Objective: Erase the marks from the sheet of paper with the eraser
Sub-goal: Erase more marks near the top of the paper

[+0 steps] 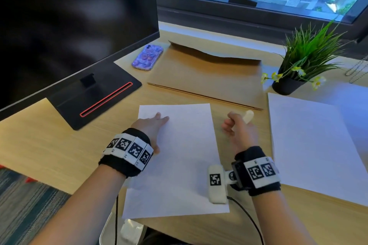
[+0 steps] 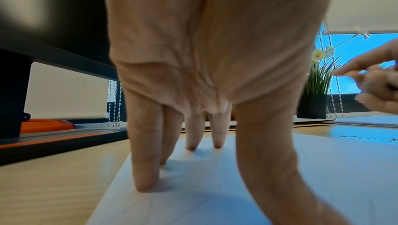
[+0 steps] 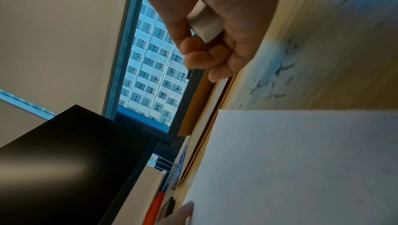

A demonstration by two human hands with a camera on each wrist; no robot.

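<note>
A white sheet of paper lies on the desk in front of me. My left hand presses flat on its upper left part, fingers straight on the paper. My right hand hovers just right of the sheet's top right corner and grips a white eraser, whose end sticks out past the fist. In the right wrist view the eraser sits between thumb and curled fingers above the desk. Dark eraser crumbs lie on the desk beside the sheet. The sheet looks blank in the head view.
A black monitor on its stand fills the left. A phone and a brown envelope lie behind the sheet. A potted plant stands at the right, with a second white sheet before it.
</note>
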